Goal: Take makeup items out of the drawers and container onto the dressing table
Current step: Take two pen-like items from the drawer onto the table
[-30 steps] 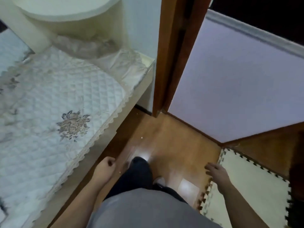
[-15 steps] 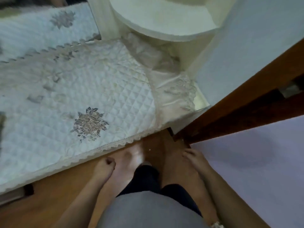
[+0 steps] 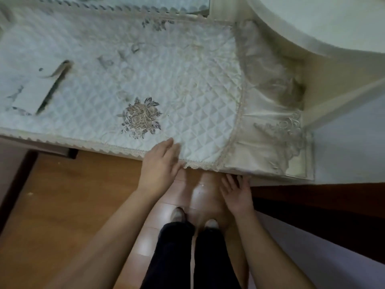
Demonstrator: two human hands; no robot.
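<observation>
The dressing table [image 3: 300, 178] runs across the upper half of the head view, covered by a white quilted cloth [image 3: 177, 84] with an embroidered flower [image 3: 141, 117] and a lace edge. My left hand [image 3: 160, 165] is open, its fingers spread over the cloth's front edge. My right hand [image 3: 237, 195] is open too, held just below the table's front edge, fingers pointing at it. Neither hand holds anything. No drawer, container or makeup item shows clearly.
A pale flat item [image 3: 33, 94] with a dark edge lies on the cloth at the left. A rounded cream shelf [image 3: 325, 24] stands over the table's right end. A dark wooden door frame [image 3: 312, 197] is at the right. My legs and feet [image 3: 187, 230] stand on the wooden floor.
The view has swung from the doorway to face the table squarely. Both hands have risen from my sides to the table's front edge, and the left has opened from a loose fist.
</observation>
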